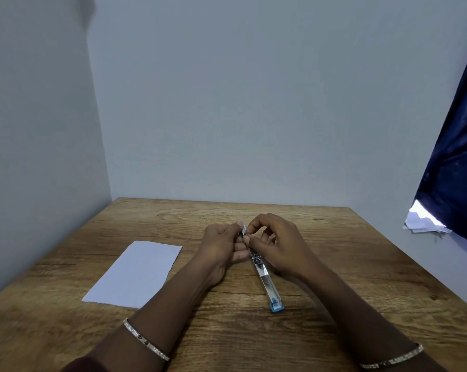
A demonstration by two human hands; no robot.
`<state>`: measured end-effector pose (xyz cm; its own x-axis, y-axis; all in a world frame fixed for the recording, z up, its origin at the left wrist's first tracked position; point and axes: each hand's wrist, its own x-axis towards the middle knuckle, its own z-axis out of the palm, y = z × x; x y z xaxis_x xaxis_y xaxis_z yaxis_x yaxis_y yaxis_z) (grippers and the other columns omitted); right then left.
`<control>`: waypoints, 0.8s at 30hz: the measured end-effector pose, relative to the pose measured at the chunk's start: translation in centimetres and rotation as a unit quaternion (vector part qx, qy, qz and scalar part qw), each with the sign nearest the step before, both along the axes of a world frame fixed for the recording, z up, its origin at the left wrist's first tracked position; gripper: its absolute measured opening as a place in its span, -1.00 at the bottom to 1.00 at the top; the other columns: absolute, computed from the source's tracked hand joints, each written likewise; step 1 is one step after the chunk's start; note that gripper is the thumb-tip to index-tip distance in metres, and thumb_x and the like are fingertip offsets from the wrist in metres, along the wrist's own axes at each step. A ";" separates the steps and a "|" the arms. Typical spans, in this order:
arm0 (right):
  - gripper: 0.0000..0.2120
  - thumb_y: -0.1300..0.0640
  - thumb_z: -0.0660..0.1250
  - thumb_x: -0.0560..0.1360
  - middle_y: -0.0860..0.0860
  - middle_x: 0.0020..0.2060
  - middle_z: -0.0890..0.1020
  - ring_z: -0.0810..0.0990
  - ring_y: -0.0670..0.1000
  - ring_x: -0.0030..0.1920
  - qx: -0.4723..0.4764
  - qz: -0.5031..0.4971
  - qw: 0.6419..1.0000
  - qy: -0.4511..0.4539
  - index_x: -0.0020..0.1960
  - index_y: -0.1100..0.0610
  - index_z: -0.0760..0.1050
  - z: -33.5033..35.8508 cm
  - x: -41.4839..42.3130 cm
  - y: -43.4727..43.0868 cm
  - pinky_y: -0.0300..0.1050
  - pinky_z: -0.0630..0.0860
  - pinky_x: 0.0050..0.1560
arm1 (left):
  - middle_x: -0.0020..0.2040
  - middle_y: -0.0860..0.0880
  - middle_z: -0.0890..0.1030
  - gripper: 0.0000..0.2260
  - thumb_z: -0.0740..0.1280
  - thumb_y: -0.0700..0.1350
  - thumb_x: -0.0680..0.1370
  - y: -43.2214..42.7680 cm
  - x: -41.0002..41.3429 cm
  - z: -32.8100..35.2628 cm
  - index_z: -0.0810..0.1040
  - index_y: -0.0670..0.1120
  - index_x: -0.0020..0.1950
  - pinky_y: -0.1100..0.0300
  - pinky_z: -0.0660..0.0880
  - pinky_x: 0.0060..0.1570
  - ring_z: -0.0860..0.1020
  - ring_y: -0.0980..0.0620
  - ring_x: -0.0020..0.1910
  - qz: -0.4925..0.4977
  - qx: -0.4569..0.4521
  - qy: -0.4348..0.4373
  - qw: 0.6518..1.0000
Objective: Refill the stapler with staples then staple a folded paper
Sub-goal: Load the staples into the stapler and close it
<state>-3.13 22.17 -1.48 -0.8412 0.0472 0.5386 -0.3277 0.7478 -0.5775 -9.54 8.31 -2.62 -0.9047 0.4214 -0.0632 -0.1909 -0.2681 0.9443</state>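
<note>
A blue and silver stapler [265, 283] lies opened out flat on the wooden table [334, 277], its blue end pointing toward me. My left hand [221, 248] grips the far end of the stapler. My right hand [278, 245] pinches something small at that same far end with thumb and forefinger; whether it is a strip of staples I cannot tell. A folded white paper [135, 273] lies flat on the table to the left of my left forearm, untouched.
Grey walls close in the table at the back and on the left. A dark blue curtain [457, 157] hangs at the right, with white papers [423, 221] on a ledge under it. The table's right edge runs diagonally near my right forearm.
</note>
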 end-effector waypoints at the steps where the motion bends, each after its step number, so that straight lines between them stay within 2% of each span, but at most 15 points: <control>1: -0.94 0.12 0.45 0.49 -0.14 -0.12 0.64 0.57 -0.07 -0.24 0.004 0.008 1.000 -0.003 -0.08 -0.01 0.61 -0.1 0.0 0.0 -0.34 0.46 -0.25 | -0.30 -0.19 0.70 -0.74 0.30 -0.14 0.66 -0.1 -0.1 -0.1 0.59 -0.26 -0.15 0.13 0.64 -0.35 0.74 -0.09 -0.28 0.004 -0.001 0.001 1.000; 4: -0.95 0.11 0.43 0.52 -0.14 -0.12 0.65 0.59 -0.08 -0.22 0.003 0.018 1.000 -0.002 -0.04 -0.02 0.61 -0.2 0.1 -0.1 -0.32 0.49 -0.25 | -0.38 -0.13 0.68 -0.74 0.29 -0.15 0.67 -0.2 -0.1 0.1 0.58 -0.26 -0.16 0.11 0.65 -0.33 0.74 -0.10 -0.29 0.008 0.013 0.000 1.000; 6: -0.91 0.14 0.41 0.53 -0.13 -0.10 0.66 0.61 -0.09 -0.24 -0.042 0.013 0.999 0.001 -0.01 -0.02 0.59 0.0 0.2 -0.2 -0.33 0.50 -0.28 | -0.27 -0.21 0.72 -0.76 0.29 -0.15 0.67 -0.2 -0.1 0.3 0.60 -0.31 -0.06 0.04 0.68 -0.29 0.74 -0.15 -0.23 0.001 0.038 -0.014 0.999; 8: -0.81 0.27 0.33 0.56 -0.09 -0.07 0.66 0.62 -0.13 -0.23 -0.079 0.010 0.997 0.001 0.03 0.00 0.57 0.4 0.4 0.0 -0.34 0.51 -0.29 | -0.20 -0.26 0.73 -0.77 0.29 -0.15 0.67 -0.2 -0.1 0.5 0.58 -0.32 0.01 0.00 0.70 -0.26 0.75 -0.16 -0.22 -0.003 0.056 -0.033 0.998; 11: -0.60 0.47 0.22 0.45 -0.08 -0.03 0.65 0.56 -0.10 -0.26 -0.062 0.010 0.998 -0.012 0.03 0.02 0.57 1.0 0.8 0.6 -0.32 0.49 -0.33 | -0.24 -0.24 0.74 -0.79 0.31 -0.14 0.65 -0.4 -0.2 0.6 0.57 -0.31 0.08 0.06 0.68 -0.32 0.75 -0.14 -0.24 0.007 0.071 -0.054 0.996; 13: -0.52 0.50 0.19 0.35 -0.12 -0.01 0.66 0.54 -0.17 -0.23 -0.045 0.046 0.998 -0.026 0.03 0.02 0.58 1.5 1.0 0.7 -0.37 0.43 -0.30 | -0.23 -0.23 0.74 -0.79 0.31 -0.14 0.65 -0.7 -0.4 0.7 0.58 -0.29 0.10 0.10 0.67 -0.35 0.75 -0.12 -0.24 0.014 0.093 -0.064 0.994; 16: -0.53 0.45 0.32 0.30 -0.16 0.03 0.66 0.56 -0.25 -0.10 -0.002 0.106 0.994 -0.039 0.08 0.01 0.58 1.8 1.3 0.6 -0.42 0.41 -0.26 | -0.26 -0.19 0.74 -0.83 0.31 -0.14 0.65 -1.2 -0.9 0.8 0.59 -0.24 0.04 0.11 0.66 -0.36 0.75 -0.09 -0.27 0.027 0.125 -0.074 0.989; 20: -0.49 0.37 0.42 0.32 -0.17 0.06 0.61 0.54 -0.13 -0.09 0.068 0.109 0.991 -0.021 0.15 -0.09 0.59 1.4 1.1 0.9 -0.22 0.51 -0.28 | -0.28 -0.21 0.74 -0.81 0.31 -0.15 0.64 -1.8 -1.4 1.2 0.59 -0.29 0.04 0.07 0.66 -0.40 0.75 -0.08 -0.29 0.035 0.180 -0.108 0.977; 22: -0.58 0.31 0.52 0.34 -0.15 0.05 0.60 0.55 -0.10 -0.09 0.076 0.109 0.991 0.004 0.11 -0.07 0.63 1.3 0.9 0.7 -0.29 0.47 -0.27 | -0.26 -0.23 0.74 -0.80 0.31 -0.16 0.64 -2.0 -1.5 1.3 0.58 -0.31 0.08 0.04 0.67 -0.39 0.75 -0.09 -0.27 0.034 0.205 -0.118 0.971; 24: -0.68 0.19 0.62 0.33 -0.12 0.01 0.62 0.57 -0.09 -0.08 0.034 0.108 0.993 0.017 0.02 -0.07 0.67 1.2 0.8 0.4 -0.36 0.43 -0.23 | -0.24 -0.23 0.74 -0.79 0.31 -0.16 0.64 -2.0 -1.6 1.3 0.57 -0.32 0.11 0.03 0.69 -0.36 0.75 -0.09 -0.25 0.031 0.213 -0.117 0.970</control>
<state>-2.32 22.54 -0.30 -0.8087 -0.1707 0.5630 -0.5040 0.6945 -0.5135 -11.10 6.32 -1.28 -0.9113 0.3989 -0.1024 -0.3571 -0.6416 0.6788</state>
